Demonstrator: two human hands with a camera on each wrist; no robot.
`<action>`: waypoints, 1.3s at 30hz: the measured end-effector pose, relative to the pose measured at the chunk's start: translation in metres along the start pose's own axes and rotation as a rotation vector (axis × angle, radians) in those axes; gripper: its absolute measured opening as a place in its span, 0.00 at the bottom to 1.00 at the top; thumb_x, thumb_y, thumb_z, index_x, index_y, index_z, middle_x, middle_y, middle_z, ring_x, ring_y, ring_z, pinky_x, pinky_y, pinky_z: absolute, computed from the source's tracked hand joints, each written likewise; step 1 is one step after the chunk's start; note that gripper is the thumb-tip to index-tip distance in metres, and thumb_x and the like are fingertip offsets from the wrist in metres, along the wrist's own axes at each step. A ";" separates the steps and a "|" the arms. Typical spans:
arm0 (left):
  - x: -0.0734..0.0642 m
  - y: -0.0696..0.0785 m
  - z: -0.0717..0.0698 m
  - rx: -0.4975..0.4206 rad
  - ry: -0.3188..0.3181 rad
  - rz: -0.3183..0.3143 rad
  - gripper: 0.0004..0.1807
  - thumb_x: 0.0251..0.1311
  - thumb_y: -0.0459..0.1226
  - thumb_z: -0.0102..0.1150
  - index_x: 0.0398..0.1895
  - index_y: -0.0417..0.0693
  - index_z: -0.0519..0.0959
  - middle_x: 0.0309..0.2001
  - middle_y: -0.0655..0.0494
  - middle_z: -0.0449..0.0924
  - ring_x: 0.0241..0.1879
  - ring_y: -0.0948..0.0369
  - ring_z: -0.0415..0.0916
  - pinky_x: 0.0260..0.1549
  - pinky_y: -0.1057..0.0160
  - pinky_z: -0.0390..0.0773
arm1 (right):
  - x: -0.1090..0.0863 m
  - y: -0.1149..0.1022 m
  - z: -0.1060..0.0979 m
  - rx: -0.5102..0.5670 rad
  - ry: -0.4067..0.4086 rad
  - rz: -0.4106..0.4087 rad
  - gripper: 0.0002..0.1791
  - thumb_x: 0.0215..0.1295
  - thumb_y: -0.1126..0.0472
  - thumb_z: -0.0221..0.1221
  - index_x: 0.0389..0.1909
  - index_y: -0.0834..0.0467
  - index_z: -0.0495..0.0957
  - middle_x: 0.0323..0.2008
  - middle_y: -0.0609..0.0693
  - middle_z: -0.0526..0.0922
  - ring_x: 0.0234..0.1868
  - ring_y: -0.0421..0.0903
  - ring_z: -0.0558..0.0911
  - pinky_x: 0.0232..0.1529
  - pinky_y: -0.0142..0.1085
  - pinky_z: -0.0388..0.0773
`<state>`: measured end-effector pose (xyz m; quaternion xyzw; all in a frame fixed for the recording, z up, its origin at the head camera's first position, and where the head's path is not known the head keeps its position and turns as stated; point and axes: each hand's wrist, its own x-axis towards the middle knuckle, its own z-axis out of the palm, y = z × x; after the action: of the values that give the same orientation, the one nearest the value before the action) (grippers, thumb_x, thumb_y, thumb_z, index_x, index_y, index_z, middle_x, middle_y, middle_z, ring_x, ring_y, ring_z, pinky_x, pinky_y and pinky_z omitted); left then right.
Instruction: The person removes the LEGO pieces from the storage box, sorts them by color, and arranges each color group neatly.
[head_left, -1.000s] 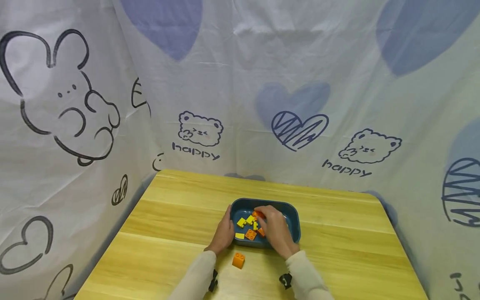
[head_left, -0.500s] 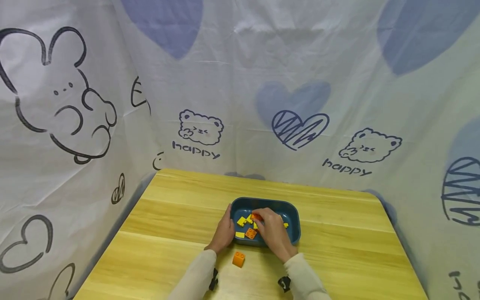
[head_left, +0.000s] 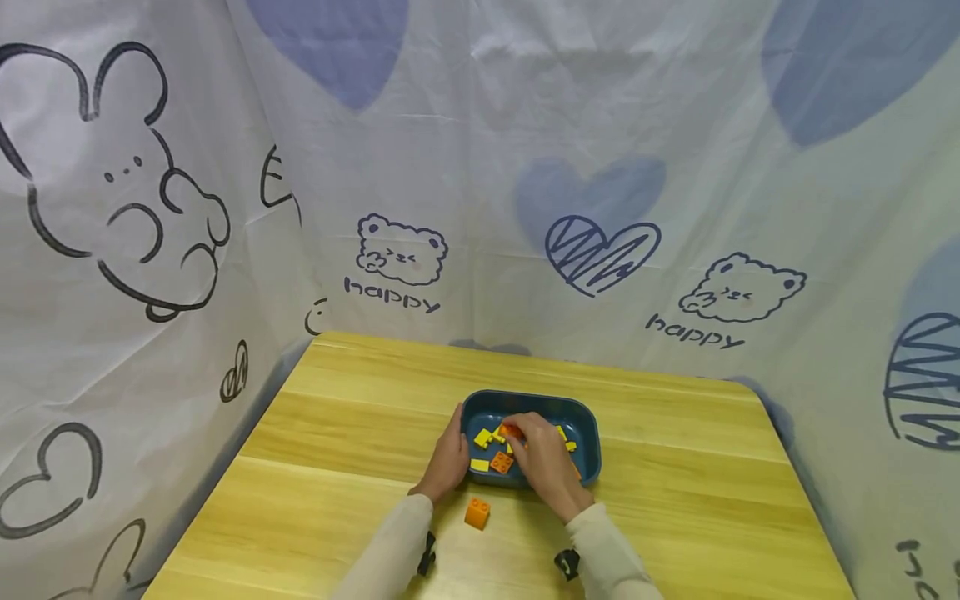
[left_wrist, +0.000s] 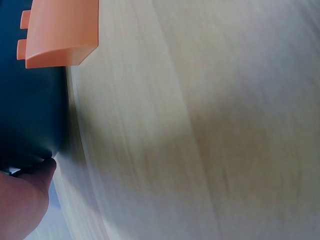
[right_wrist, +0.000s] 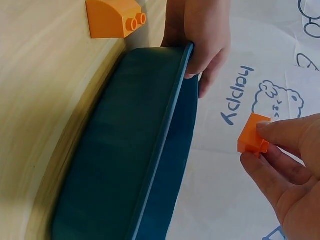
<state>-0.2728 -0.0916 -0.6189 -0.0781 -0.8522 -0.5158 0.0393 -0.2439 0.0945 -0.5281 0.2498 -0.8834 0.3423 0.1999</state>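
Observation:
My right hand (head_left: pixel 549 468) reaches over the dark blue plastic box (head_left: pixel 592 442) and pinches an orange toy building brick (right_wrist: pixel 252 134) between thumb and fingers. In the right wrist view the brick is held up above the box's rim. At the left end of the box, my left hand (head_left: pixel 448 460) holds the wall, its fingers along the outside. Inside lie several yellow bricks (head_left: pixel 483 438) and an orange brick (head_left: pixel 502 462), partly hidden by the right hand. On the table in front of the box sits an orange brick with a curved side (head_left: pixel 477 513).
The box stands on a light wood table (head_left: pixel 360 417). A white cloth (head_left: pixel 480 167) printed with hearts and bears hangs behind the table and along its sides. Black wrist bands (head_left: pixel 567 565) show at both sleeves.
The right hand, pinching the orange brick, has shifted slightly left and lifted it a little, uncovering yellow bricks at the box's right. The left hand stays on the box.

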 end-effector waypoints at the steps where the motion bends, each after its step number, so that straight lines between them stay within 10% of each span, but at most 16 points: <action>1: 0.000 0.000 0.000 0.002 0.001 0.004 0.31 0.75 0.23 0.36 0.79 0.24 0.49 0.78 0.28 0.53 0.76 0.36 0.55 0.74 0.39 0.56 | 0.000 -0.001 -0.001 0.003 0.000 0.001 0.12 0.59 0.72 0.72 0.44 0.65 0.86 0.40 0.55 0.87 0.38 0.47 0.85 0.40 0.39 0.87; 39: -0.001 0.002 -0.001 0.037 0.016 0.053 0.31 0.74 0.22 0.37 0.79 0.24 0.49 0.76 0.25 0.55 0.74 0.35 0.58 0.72 0.37 0.60 | -0.028 -0.021 -0.003 0.002 0.018 -0.002 0.15 0.55 0.72 0.75 0.43 0.61 0.87 0.40 0.53 0.88 0.41 0.48 0.87 0.42 0.40 0.88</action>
<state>-0.2720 -0.0915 -0.6171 -0.0959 -0.8589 -0.4993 0.0615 -0.2090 0.0919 -0.5303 0.2477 -0.8810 0.3454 0.2077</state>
